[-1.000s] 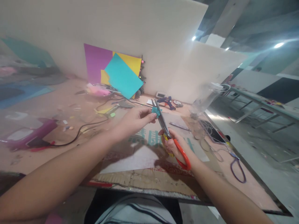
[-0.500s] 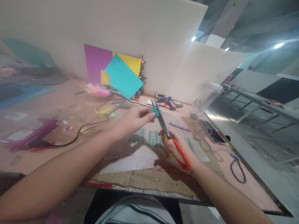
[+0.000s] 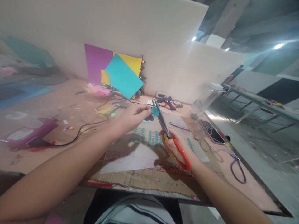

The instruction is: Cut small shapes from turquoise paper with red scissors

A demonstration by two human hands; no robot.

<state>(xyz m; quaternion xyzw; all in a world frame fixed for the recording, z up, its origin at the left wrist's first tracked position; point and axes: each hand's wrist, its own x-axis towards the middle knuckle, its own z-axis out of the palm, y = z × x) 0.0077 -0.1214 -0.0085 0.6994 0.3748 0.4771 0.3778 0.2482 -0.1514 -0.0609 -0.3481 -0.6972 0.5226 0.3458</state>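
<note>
My left hand (image 3: 133, 117) pinches a small teal paper flower shape (image 3: 155, 111) between thumb and fingertips, held above the table. My right hand (image 3: 174, 144) grips scissors (image 3: 163, 124) with orange and yellow handles; the blades point up and away, and their upper part meets the teal piece at its right edge. Both hands hover over a white sheet with teal characters (image 3: 149, 140) lying on a cardboard mat (image 3: 140, 179).
Purple, yellow and teal paper sheets (image 3: 116, 73) lean on the white back board. A glue gun (image 3: 167, 102) lies behind, a purple device (image 3: 28, 133) with a black cable at left, a clear plastic container (image 3: 205, 99) and purple-handled scissors (image 3: 237, 166) at right. Scraps litter the table.
The teal piece has turned in my left fingers and now shows a flower outline; a small teal offcut lies on the sheet below it. My right hand and scissors have barely moved.
</note>
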